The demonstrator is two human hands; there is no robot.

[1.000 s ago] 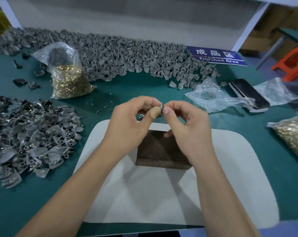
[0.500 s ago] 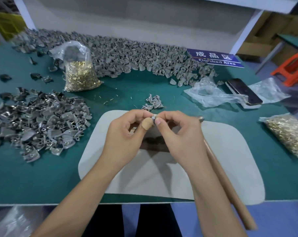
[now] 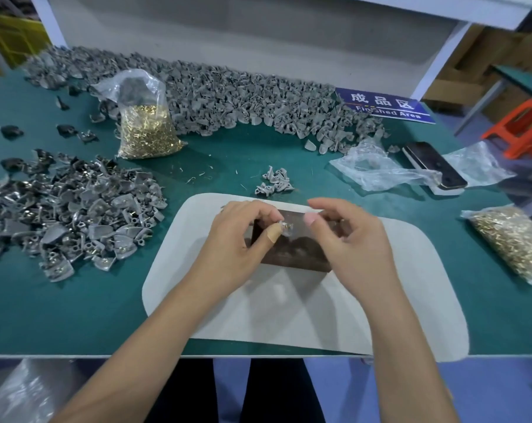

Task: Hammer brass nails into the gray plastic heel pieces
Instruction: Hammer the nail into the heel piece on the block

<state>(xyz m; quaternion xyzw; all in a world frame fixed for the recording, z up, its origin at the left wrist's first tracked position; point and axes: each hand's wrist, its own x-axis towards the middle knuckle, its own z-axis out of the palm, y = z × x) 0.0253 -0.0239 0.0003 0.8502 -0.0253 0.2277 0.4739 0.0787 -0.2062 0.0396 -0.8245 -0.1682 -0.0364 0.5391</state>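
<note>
L hand (image 3: pixel 237 236) pinches heel piece (image 3: pixel 286 228) w/ brass nail over dark block (image 3: pixel 292 251); R hand (image 3: pixel 347 239) beside it, fingers loosely curled, holding nothing.

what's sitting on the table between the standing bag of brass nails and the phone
In the head view, between the standing bag of brass nails and the phone lies bare green table, then a crumpled clear plastic bag right beside the phone.

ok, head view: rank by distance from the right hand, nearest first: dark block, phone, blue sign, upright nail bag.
1. Dark block: directly under the right hand.
2. Phone: right, beyond the hand.
3. Blue sign: back right edge.
4. Upright nail bag: far back left.
</note>
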